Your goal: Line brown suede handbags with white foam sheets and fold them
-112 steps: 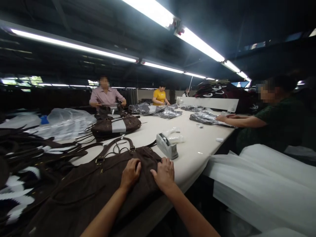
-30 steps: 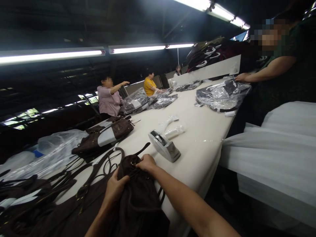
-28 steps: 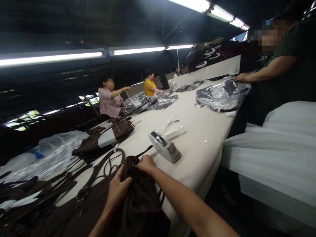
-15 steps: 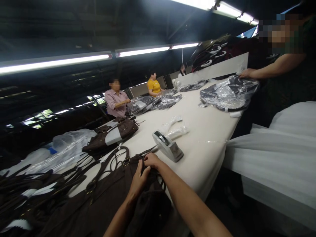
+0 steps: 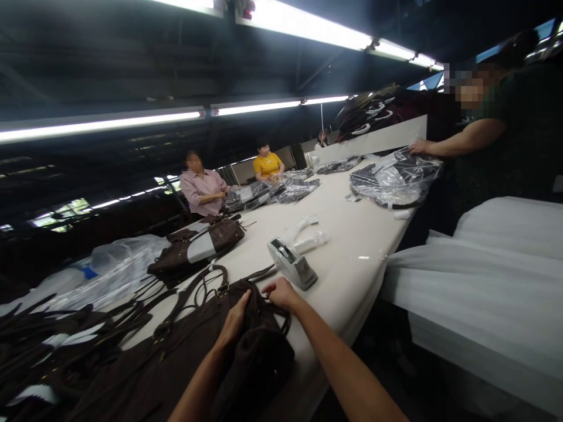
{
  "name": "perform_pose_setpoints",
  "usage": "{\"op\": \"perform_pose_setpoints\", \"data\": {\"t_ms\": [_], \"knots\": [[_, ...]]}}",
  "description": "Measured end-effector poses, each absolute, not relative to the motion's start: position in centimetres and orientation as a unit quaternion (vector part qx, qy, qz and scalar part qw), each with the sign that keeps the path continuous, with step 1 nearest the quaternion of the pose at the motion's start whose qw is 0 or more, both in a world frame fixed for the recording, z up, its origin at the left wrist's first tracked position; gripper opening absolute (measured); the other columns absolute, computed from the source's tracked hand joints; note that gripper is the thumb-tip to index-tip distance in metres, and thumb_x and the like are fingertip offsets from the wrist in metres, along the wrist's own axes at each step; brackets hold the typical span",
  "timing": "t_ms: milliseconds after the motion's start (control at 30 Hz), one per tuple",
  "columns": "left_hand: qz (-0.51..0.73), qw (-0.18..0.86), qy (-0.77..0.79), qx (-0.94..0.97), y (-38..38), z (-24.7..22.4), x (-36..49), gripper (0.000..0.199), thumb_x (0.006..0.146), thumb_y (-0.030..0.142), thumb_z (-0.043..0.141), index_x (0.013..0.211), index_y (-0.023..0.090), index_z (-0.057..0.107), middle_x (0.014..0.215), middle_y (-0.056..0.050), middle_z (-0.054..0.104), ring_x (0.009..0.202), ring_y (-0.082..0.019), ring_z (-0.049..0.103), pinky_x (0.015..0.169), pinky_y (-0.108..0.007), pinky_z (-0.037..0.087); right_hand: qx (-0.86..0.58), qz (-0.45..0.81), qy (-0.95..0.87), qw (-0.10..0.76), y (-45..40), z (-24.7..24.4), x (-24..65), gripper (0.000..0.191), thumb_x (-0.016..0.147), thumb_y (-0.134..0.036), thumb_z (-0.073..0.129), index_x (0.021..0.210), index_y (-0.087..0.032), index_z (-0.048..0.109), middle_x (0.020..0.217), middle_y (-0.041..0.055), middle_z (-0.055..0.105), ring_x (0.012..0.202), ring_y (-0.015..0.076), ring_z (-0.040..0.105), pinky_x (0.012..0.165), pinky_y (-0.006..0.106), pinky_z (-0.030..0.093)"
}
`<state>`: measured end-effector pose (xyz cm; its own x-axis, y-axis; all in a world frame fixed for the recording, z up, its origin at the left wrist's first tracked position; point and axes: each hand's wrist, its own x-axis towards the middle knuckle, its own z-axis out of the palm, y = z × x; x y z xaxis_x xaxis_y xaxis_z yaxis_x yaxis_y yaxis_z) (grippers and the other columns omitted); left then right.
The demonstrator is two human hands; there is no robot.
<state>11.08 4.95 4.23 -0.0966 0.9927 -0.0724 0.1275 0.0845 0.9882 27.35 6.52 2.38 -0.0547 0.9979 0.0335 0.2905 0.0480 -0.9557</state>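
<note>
A dark brown bag (image 5: 189, 346) with long straps and brass-coloured buckles lies near me on the pale table (image 5: 343, 234). On its upper edge rests my left hand (image 5: 235, 319), fingers together against the fabric near the bag's end. My right hand (image 5: 281, 293) is just right of it, over the dark straps at the same end, its fingers curled; what they hold is too small to make out. Beyond my right hand stands a grey tape dispenser (image 5: 292, 264). Clear-wrapped pieces (image 5: 310, 240) lie behind the dispenser.
Another brown bag (image 5: 202, 246) with a pale band lies farther left, beside clear plastic (image 5: 123, 264). More dark straps (image 5: 65, 340) pile at left. White sheets (image 5: 475, 281) hang at right. A person at right touches a plastic-wrapped bag (image 5: 396, 176); others work across the table.
My hands have moved slightly apart, the left one shifting down and left along the bag. The view has tilted up a little. The person at right has shifted left in view.
</note>
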Motion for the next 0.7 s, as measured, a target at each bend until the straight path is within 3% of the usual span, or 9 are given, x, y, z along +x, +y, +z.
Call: {"op": "perform_pose_setpoints", "data": {"t_ms": [133,200,267,333,467,600,700], "knots": [[0.462,0.490,0.573,0.467,5.1,4.0,10.9,0.017,0.082,0.023,0.063,0.095,0.020,0.073,0.121,-0.009,0.068,0.137,-0.025,0.039,0.114,-0.038,0.030,-0.503,0.381,-0.577,0.518,4.9,6.2,29.6,0.044,0.085,-0.014,0.046,0.128,-0.017,0.058,0.118,0.0079,0.065,0.091,0.0123,0.064,0.080,0.023,0.051],[0.465,0.505,0.566,0.456,5.1,3.8,10.8,0.019,0.084,0.025,0.061,0.098,0.019,0.072,0.123,-0.009,0.067,0.136,-0.025,0.041,0.113,-0.038,0.032,-0.503,0.292,-0.635,0.509,3.8,8.3,30.0,0.040,0.085,-0.019,0.053,0.124,-0.018,0.062,0.130,0.0099,0.058,0.107,0.0176,0.059,0.094,0.030,0.047],[0.470,0.520,0.557,0.444,5.1,3.7,10.8,0.021,0.086,0.028,0.059,0.100,0.019,0.071,0.124,-0.010,0.066,0.134,-0.025,0.044,0.112,-0.039,0.033,-0.563,0.174,-0.685,0.429,2.5,9.6,29.7,0.032,0.081,-0.018,0.059,0.111,-0.014,0.069,0.133,0.0146,0.054,0.118,0.0257,0.052,0.101,0.038,0.042],[0.479,0.535,0.547,0.430,5.0,3.7,10.8,0.022,0.089,0.030,0.055,0.100,0.018,0.071,0.125,-0.010,0.066,0.133,-0.024,0.045,0.112,-0.038,0.033,-0.622,0.103,-0.698,0.340,1.3,10.0,28.7,0.026,0.079,-0.014,0.057,0.101,-0.010,0.071,0.127,0.0192,0.056,0.121,0.0315,0.050,0.101,0.042,0.041],[0.498,0.563,0.529,0.393,4.7,3.6,11.2,0.031,0.095,0.032,0.044,0.096,0.018,0.072,0.127,-0.010,0.064,0.130,-0.022,0.049,0.112,-0.038,0.034,-0.646,0.191,-0.701,0.234,0.8,8.2,26.5,0.029,0.071,-0.012,0.065,0.098,-0.010,0.071,0.109,0.0212,0.066,0.110,0.0339,0.059,0.091,0.043,0.047],[0.517,0.576,0.524,0.356,4.5,3.9,11.3,0.031,0.096,0.031,0.044,0.095,0.019,0.072,0.129,-0.008,0.063,0.132,-0.020,0.047,0.114,-0.036,0.031,-0.653,0.253,-0.673,0.239,1.8,5.3,25.7,0.038,0.064,-0.011,0.068,0.102,-0.012,0.071,0.113,0.0217,0.067,0.107,0.0341,0.063,0.087,0.042,0.050],[0.534,0.585,0.514,0.329,4.5,4.1,11.0,0.033,0.097,0.030,0.041,0.097,0.016,0.071,0.133,-0.009,0.061,0.132,-0.020,0.047,0.115,-0.036,0.030,-0.635,0.309,-0.652,0.275,2.8,4.7,25.8,0.025,0.067,-0.012,0.065,0.089,-0.014,0.075,0.092,0.0150,0.074,0.092,0.0301,0.068,0.076,0.034,0.052]]}}
